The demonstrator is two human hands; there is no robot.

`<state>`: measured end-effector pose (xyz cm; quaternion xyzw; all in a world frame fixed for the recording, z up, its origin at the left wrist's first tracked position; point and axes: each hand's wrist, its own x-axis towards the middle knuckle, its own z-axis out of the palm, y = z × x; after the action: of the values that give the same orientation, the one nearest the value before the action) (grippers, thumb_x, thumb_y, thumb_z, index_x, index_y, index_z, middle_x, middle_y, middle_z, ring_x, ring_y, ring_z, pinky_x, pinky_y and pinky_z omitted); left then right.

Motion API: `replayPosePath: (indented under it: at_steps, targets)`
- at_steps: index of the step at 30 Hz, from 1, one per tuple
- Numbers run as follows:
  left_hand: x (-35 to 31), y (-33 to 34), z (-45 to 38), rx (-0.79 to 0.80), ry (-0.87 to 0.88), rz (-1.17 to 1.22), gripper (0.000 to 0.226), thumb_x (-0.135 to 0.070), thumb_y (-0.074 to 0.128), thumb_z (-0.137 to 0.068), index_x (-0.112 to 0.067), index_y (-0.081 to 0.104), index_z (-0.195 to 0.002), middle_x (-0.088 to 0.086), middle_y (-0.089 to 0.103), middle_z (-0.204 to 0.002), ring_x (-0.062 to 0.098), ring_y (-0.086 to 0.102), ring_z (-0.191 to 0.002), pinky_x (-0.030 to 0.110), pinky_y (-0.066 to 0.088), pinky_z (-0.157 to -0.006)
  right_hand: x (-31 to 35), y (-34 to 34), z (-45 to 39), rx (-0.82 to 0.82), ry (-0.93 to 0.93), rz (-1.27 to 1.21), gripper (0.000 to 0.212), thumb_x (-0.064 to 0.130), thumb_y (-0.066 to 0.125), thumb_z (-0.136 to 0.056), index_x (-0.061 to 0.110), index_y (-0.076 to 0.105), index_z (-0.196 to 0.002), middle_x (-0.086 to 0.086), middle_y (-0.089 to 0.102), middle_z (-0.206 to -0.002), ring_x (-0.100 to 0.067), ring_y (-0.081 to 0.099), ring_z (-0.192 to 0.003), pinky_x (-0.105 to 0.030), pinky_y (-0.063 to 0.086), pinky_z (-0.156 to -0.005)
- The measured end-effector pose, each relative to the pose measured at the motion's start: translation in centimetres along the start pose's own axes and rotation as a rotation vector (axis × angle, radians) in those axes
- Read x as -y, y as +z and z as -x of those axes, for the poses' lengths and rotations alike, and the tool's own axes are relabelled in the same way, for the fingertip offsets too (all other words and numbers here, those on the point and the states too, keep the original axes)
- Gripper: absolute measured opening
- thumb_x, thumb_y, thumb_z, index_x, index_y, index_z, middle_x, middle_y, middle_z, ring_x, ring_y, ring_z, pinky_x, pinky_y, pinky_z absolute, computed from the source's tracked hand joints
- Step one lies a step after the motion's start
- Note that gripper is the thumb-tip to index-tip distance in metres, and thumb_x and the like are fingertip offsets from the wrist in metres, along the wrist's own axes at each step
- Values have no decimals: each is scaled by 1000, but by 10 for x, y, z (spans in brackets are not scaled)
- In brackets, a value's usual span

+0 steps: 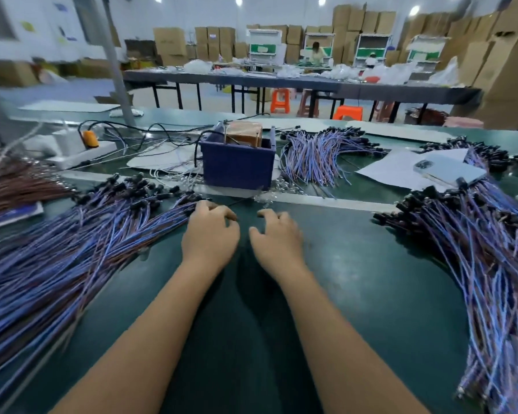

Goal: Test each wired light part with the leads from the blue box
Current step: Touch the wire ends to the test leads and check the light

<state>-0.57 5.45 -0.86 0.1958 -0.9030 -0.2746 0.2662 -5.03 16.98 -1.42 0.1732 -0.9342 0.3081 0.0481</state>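
The blue box (237, 167) stands on the green table (356, 279), straight ahead of my hands, with a brown block inside it. Thin pale leads (174, 174) trail from its left side. A big pile of wired light parts (72, 243) with blue and brown wires and black heads lies at the left. My left hand (210, 234) rests at that pile's right edge, fingers loosely curled, holding nothing that I can see. My right hand (277, 234) hovers beside it over bare table, fingers loosely bent and empty.
More piles of wired parts lie at the right (476, 264) and behind the box (317, 156). A phone (449, 171) lies on white paper at the right. A white power strip with an orange plug (89, 138) sits at the back left. Brown wires (15, 183) lie far left.
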Motion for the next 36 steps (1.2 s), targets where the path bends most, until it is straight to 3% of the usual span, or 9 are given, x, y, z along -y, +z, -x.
replayPosePath:
  at_steps: [5,9,13,17,21,26,29,32,36]
  targets:
    - [41,-16,-28,71,-170,-222,37,-21,50,-90,-22,57,-126,11,38,-134,34,47,-115,39,41,-80,3,13,-7,7,-40,107,33,36,46,-94,29,56,-124,-1,49,-130,-23,37,-123,-37,25,-99]
    - [44,-9,-32,18,-177,-272,27,-17,49,-93,-20,53,-120,12,45,-123,34,50,-105,37,36,-71,-2,13,-8,-6,-43,32,26,36,48,-94,31,63,-115,4,52,-125,-20,36,-119,-32,21,-91]
    - [48,-12,-35,-135,-243,-55,22,-10,52,-94,-18,53,-115,9,57,-114,26,51,-86,36,37,-65,0,15,-8,-21,-43,72,24,37,49,-93,33,64,-111,5,52,-121,-19,36,-118,-31,19,-86]
    - [56,-14,-41,-155,-198,-32,27,-16,54,-95,-14,65,-119,10,64,-116,29,59,-99,33,45,-76,0,14,-6,-22,-43,57,21,36,49,-93,34,65,-108,7,52,-117,-17,37,-115,-30,18,-85]
    - [56,-12,-40,-217,-166,22,20,-15,56,-95,-13,71,-107,9,59,-111,21,52,-81,25,34,-71,-1,13,-6,3,-36,12,20,34,48,-94,34,64,-106,8,53,-115,-16,37,-114,-28,17,-85]
    - [32,-21,-34,-370,29,355,12,-9,60,-92,-13,71,-94,6,62,-100,-1,53,-73,7,38,-71,2,7,-1,-125,-50,-338,18,18,50,-96,23,67,-96,1,61,-97,-16,55,-92,-19,38,-77]
    - [0,-21,-21,-150,54,846,20,-10,59,-92,-16,73,-80,5,65,-88,12,60,-79,27,48,-78,9,-1,-2,-36,43,-825,23,16,44,-101,18,63,-88,-6,66,-73,-14,57,-63,-20,43,-59]
    - [-28,-16,-3,331,34,1301,29,-23,56,-87,-10,72,-67,17,61,-78,25,56,-65,31,47,-63,15,-9,-5,224,223,-1348,40,33,33,-105,13,64,-89,-4,68,-63,-14,64,-55,-28,50,-58]
    - [-38,-5,9,835,113,1316,38,-25,54,-86,-7,69,-57,7,60,-65,19,54,-58,24,47,-55,6,-16,-10,343,304,-1619,48,38,31,-104,3,64,-99,-15,71,-76,-18,69,-73,-29,56,-76]
